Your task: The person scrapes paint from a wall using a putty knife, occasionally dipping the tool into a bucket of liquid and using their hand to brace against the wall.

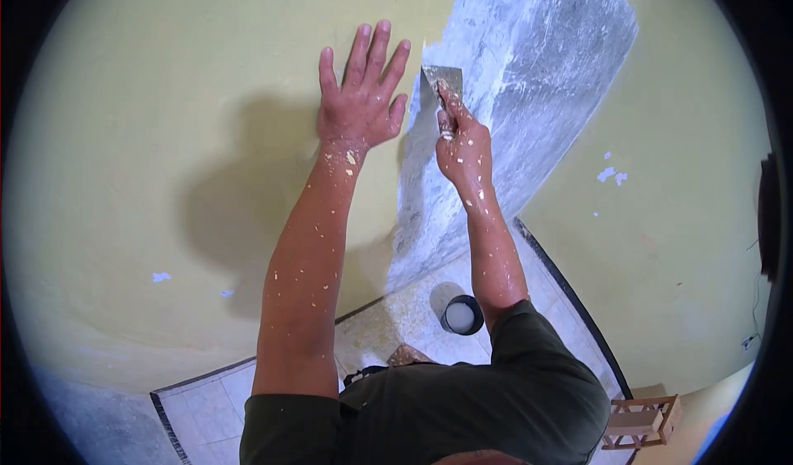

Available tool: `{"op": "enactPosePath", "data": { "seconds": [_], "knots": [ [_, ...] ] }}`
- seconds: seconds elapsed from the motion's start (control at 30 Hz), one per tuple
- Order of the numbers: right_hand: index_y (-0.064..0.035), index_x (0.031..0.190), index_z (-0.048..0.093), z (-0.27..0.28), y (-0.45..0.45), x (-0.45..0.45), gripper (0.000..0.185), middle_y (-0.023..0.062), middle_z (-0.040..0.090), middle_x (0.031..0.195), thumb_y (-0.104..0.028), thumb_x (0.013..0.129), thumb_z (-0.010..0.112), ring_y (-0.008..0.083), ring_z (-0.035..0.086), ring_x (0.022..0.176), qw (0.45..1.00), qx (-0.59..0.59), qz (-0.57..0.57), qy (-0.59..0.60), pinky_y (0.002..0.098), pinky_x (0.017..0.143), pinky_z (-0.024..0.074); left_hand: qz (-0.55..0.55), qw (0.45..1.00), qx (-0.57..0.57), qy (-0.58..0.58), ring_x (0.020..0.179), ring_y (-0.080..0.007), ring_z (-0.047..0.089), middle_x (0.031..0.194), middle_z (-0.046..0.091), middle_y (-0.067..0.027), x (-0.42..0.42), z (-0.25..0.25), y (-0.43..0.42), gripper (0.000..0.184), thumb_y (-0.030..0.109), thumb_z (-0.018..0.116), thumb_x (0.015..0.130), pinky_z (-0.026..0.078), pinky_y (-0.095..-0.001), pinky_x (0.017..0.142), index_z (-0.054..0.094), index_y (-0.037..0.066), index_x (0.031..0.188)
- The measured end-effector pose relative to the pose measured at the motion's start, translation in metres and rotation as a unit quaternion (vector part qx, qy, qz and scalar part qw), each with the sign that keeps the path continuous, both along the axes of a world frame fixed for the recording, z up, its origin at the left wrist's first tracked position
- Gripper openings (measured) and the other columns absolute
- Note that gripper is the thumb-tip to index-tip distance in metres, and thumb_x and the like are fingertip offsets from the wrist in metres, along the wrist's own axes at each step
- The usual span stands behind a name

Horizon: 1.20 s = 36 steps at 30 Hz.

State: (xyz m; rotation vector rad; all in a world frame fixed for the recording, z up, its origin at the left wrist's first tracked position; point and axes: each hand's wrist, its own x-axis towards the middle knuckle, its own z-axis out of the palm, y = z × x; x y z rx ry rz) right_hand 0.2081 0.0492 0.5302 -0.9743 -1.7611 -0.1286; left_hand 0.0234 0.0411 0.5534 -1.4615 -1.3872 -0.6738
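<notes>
At eleven o'clock, the left hand (pixel 360 111) is spread wide and empty, palm to the yellow wall (pixel 206 60). Just past twelve, the right hand (pixel 467 153) grips the scraper (pixel 450 74) — its blade flat, grey and broad-edged — at the paint's border with the pale, streaked patch (pixel 545 77). This looks like mid-scraping; a further stroke would call for a low, steady blade.
</notes>
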Motion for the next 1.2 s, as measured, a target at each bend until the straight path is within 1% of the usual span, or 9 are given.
{"op": "enactPosePath", "data": {
  "seconds": [0.13, 0.53, 0.7, 0.77, 0.8, 0.93, 1.03, 1.13, 1.2],
  "knots": [
    [-0.02, 0.138, 0.06, 0.043, -0.007, 0.0, 0.068, 0.024, 0.071, 0.102, 0.004, 0.074, 0.055, 0.0428, 0.069, 0.089, 0.995, -0.077, 0.03, 0.058, 0.0412, 0.081, 0.0561, 0.002, 1.0, -0.013, -0.001, 0.154, -0.0249, 0.016, 0.168, 0.017, -0.0042, 0.001, -0.004, -0.001, 0.081, 0.057, 0.056, 0.084, 0.007, -0.0653, 0.117, 0.029, 0.035, 0.157],
    [-0.0215, 0.136, 0.062, 0.035, -0.005, 0.01, 0.066, 0.0198, 0.073, 0.106, 0.004, 0.076, 0.053, 0.0388, 0.07, 0.099, 0.99, -0.125, 0.011, 0.063, 0.0416, 0.087, 0.0544, -0.007, 1.0, -0.015, -0.001, 0.154, -0.0244, 0.016, 0.168, 0.017, -0.0039, 0.005, -0.003, -0.003, 0.082, 0.056, 0.056, 0.084, 0.006, -0.0646, 0.118, 0.028, 0.035, 0.158],
    [-0.0184, 0.134, 0.064, 0.039, 0.005, 0.001, 0.063, 0.0227, 0.072, 0.1, 0.004, 0.075, 0.056, 0.0408, 0.07, 0.094, 0.995, -0.052, 0.025, 0.085, 0.0419, 0.085, 0.0549, 0.008, 1.0, -0.019, -0.004, 0.154, -0.0244, 0.016, 0.168, 0.016, -0.0034, 0.002, 0.0, -0.001, 0.081, 0.056, 0.057, 0.084, 0.007, -0.0652, 0.117, 0.028, 0.036, 0.157],
    [-0.0181, 0.137, 0.062, 0.064, -0.005, 0.006, 0.042, 0.0243, 0.068, 0.12, -0.005, 0.097, 0.056, 0.0346, 0.068, 0.11, 0.985, -0.158, -0.006, 0.068, 0.0356, 0.093, 0.051, 0.006, 1.0, -0.023, 0.0, 0.154, -0.0245, 0.015, 0.168, 0.015, -0.0035, 0.002, 0.0, -0.002, 0.081, 0.056, 0.057, 0.084, 0.007, -0.0652, 0.117, 0.028, 0.036, 0.157],
    [-0.0181, 0.137, 0.062, 0.058, -0.008, 0.009, 0.042, 0.0243, 0.068, 0.12, -0.005, 0.097, 0.056, 0.0346, 0.068, 0.11, 0.985, -0.161, -0.01, 0.067, 0.0356, 0.093, 0.051, 0.002, 1.0, -0.024, -0.002, 0.154, -0.0244, 0.015, 0.168, 0.015, -0.0035, 0.002, -0.001, -0.002, 0.082, 0.056, 0.057, 0.084, 0.006, -0.0652, 0.117, 0.028, 0.036, 0.157],
    [-0.0183, 0.136, 0.062, 0.03, -0.004, 0.003, 0.044, 0.0247, 0.068, 0.118, -0.004, 0.095, 0.057, 0.0352, 0.069, 0.106, 0.995, -0.095, 0.004, 0.041, 0.0368, 0.09, 0.0525, -0.003, 1.0, -0.021, -0.007, 0.154, -0.0243, 0.016, 0.168, 0.016, -0.0035, 0.002, -0.002, -0.001, 0.081, 0.056, 0.057, 0.084, 0.008, -0.0656, 0.117, 0.029, 0.036, 0.157],
    [-0.0174, 0.135, 0.062, 0.067, -0.004, -0.001, 0.043, 0.0247, 0.067, 0.118, -0.004, 0.095, 0.056, 0.0354, 0.068, 0.11, 0.996, -0.054, 0.023, 0.065, 0.0373, 0.091, 0.0523, -0.005, 1.0, -0.027, -0.008, 0.154, -0.0242, 0.016, 0.168, 0.016, -0.0039, 0.002, -0.001, -0.003, 0.081, 0.056, 0.057, 0.084, 0.008, -0.0655, 0.117, 0.029, 0.036, 0.157],
    [-0.0164, 0.135, 0.062, 0.067, -0.014, 0.0, 0.042, 0.0246, 0.067, 0.12, -0.004, 0.095, 0.056, 0.0362, 0.067, 0.113, 0.991, -0.121, -0.016, 0.047, 0.0376, 0.092, 0.0519, -0.011, 1.0, -0.019, -0.002, 0.154, -0.0247, 0.015, 0.168, 0.015, -0.0045, 0.001, -0.002, -0.002, 0.081, 0.055, 0.057, 0.084, 0.007, -0.0652, 0.117, 0.028, 0.035, 0.157],
    [-0.0145, 0.134, 0.063, 0.026, -0.001, 0.006, 0.039, 0.0233, 0.067, 0.121, -0.008, 0.097, 0.057, 0.0348, 0.066, 0.114, 0.997, -0.076, -0.003, 0.032, 0.0374, 0.092, 0.052, -0.009, 1.0, -0.014, -0.002, 0.154, -0.0247, 0.015, 0.168, 0.016, -0.0045, 0.002, 0.002, -0.004, 0.082, 0.056, 0.057, 0.084, 0.005, -0.0649, 0.118, 0.028, 0.035, 0.158]
  ]
}}
